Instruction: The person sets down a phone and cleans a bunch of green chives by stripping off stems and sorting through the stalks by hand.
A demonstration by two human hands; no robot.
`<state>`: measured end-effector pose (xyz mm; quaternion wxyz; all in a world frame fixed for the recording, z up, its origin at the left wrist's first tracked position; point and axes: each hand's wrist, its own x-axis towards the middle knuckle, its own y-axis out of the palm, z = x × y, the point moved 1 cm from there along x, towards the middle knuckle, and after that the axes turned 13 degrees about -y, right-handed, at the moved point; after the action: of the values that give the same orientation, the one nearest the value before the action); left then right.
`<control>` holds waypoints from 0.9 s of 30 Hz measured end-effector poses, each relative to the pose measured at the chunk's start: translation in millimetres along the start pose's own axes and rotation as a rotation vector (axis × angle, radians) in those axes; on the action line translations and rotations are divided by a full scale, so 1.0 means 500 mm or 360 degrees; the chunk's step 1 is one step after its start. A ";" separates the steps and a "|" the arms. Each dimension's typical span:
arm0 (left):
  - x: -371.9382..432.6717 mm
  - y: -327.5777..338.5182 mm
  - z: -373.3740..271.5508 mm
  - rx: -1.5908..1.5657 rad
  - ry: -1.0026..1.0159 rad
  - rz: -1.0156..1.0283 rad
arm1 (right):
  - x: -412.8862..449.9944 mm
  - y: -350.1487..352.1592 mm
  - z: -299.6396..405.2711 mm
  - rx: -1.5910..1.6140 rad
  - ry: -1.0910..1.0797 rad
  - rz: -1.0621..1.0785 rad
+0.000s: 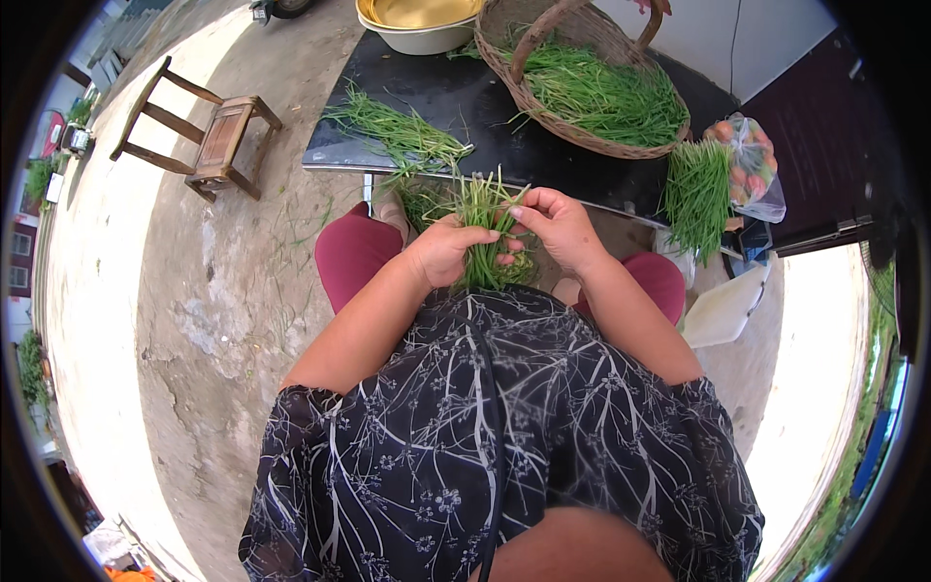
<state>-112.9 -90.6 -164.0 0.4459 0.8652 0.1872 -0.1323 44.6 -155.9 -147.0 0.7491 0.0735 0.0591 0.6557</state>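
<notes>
My left hand (445, 253) is wrapped around a bunch of green chives (481, 251), held upright over my lap with the pale stem ends pointing up. At the right side of the bunch, the thumb and forefinger of my right hand (560, 227) pinch a stem near its end. Before me on the black table (582, 171), a loose pile of chives (400, 131) lies to the left. A wicker basket (502, 87) full of chives (600, 91) stands at the back right. Another, neater bundle of chives (697, 193) hangs over the table's right edge.
Beside that bundle sits a clear plastic bag of reddish round produce (745, 164). A white basin (425, 40) holding a gold-coloured bowl (418, 11) rests at the table's far edge. To the left, a wooden chair (222, 138) stands on the concrete floor (225, 291). Loose greens lie below the table.
</notes>
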 end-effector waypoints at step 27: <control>0.003 -0.013 0.005 -0.0095 0.0250 -0.0542 | -0.012 -0.042 -0.008 0.0004 -0.0315 -0.0753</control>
<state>-114.3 -89.1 -170.8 0.4265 0.8150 0.3691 -0.1323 63.4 -164.5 -154.9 0.8838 0.1223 0.0018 0.4516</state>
